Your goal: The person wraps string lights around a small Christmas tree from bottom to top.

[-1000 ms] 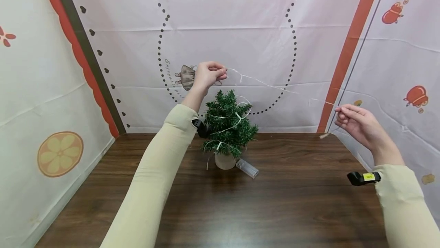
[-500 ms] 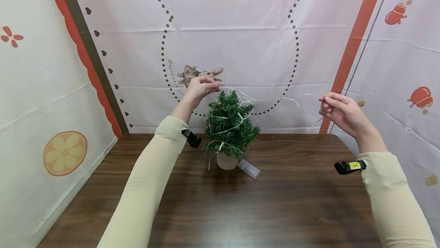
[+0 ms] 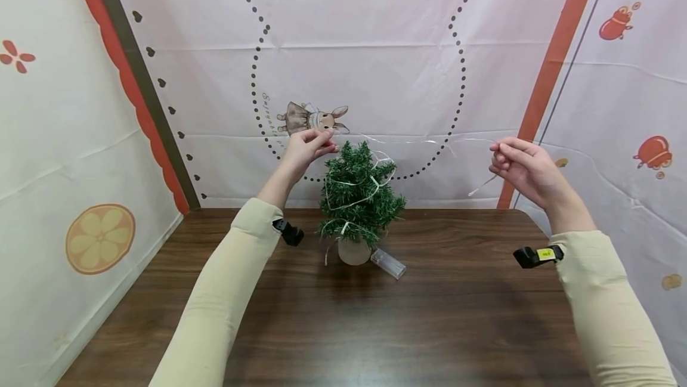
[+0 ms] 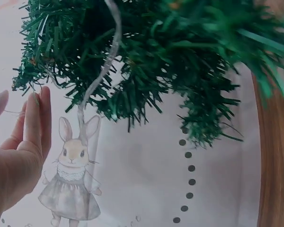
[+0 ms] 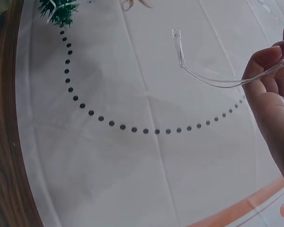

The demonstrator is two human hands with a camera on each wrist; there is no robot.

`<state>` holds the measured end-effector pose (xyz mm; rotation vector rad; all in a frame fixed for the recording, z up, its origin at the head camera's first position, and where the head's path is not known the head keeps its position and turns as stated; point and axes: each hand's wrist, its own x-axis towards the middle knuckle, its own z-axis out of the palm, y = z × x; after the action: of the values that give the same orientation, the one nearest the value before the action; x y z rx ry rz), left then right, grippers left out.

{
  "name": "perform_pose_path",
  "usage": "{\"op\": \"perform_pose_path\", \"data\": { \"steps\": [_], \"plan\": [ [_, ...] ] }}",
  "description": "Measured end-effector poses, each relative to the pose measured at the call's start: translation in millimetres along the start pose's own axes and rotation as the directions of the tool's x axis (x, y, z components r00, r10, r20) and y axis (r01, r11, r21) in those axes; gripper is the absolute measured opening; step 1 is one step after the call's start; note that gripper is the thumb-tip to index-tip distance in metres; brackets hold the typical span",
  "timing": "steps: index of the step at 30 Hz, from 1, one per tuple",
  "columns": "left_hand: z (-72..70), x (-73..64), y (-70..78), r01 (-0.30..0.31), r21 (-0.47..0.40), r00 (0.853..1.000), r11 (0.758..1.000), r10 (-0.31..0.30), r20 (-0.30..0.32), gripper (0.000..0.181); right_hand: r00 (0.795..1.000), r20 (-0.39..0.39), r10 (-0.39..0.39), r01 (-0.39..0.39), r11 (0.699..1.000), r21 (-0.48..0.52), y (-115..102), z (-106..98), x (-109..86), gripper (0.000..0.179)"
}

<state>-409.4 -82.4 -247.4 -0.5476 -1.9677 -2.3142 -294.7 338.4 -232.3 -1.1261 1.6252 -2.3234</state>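
A small green artificial Christmas tree (image 3: 362,193) stands upright on the wooden table, with clear string lights (image 3: 402,142) looped round its branches. Just left of the treetop is my left hand (image 3: 308,147). In the left wrist view its thumb stands apart from its fairly straight fingers (image 4: 33,118), a thin wire crossing the gap beside the green needles. Out to the right, my right hand (image 3: 523,169) pinches the string lights between thumb and curled fingers. The strand's loose end (image 5: 179,49) sticks out from that hand, and the stretch between my hands sags slightly behind the treetop.
A clear plastic battery box (image 3: 389,263) lies on the table (image 3: 429,327) beside the tree's pale round base (image 3: 354,252). Printed cloth (image 3: 365,65) hangs behind and along both sides, close to the table's edges.
My right hand has moved left, slackening the strand. My left hand has come down and left from above the treetop, and its thumb and fingers have parted.
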Motion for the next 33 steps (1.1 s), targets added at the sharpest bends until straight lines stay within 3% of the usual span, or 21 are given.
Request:
{"op": "perform_pose_path", "data": {
  "steps": [7, 14, 18, 24, 29, 33],
  "plan": [
    [-12.2, -13.3, -11.5, -0.096, 0.037, 0.994, 0.995, 0.093, 0.064, 0.027, 1.000, 0.025, -0.012, 0.013, 0.998, -0.055, 4.3, 14.0, 4.4, 0.032],
    [-29.1, -26.3, -28.0, -0.243, 0.077, 0.965, 0.967, 0.232, 0.125, 0.015, 0.996, 0.084, 0.011, -0.002, 0.994, -0.107, 14.7, 24.7, 4.9, 0.033],
    [-39.0, -33.9, -34.0, -0.292, 0.092, 0.949, 0.952, 0.277, 0.150, 0.005, 0.992, 0.127, 0.009, 0.006, 0.993, -0.117, 19.7, 26.3, 3.8, 0.036],
    [-46.9, -46.5, -39.9, -0.332, 0.199, 0.934, 0.922, 0.292, 0.207, 0.012, 0.977, 0.212, -0.002, 0.021, 0.996, -0.088, 27.6, 21.1, -1.0, 0.041],
    [-47.9, -56.8, -43.4, -0.321, 0.261, 0.933, 0.910, 0.258, 0.250, 0.014, 0.976, 0.218, 0.023, -0.014, 0.999, -0.044, 32.2, 15.5, -8.9, 0.042],
    [-42.2, -71.5, -35.3, -0.314, 0.287, 0.929, 0.905, 0.231, 0.288, 0.017, 0.983, 0.182, 0.029, -0.018, 0.998, -0.059, 33.2, 9.7, -15.9, 0.044]
  ]
}}
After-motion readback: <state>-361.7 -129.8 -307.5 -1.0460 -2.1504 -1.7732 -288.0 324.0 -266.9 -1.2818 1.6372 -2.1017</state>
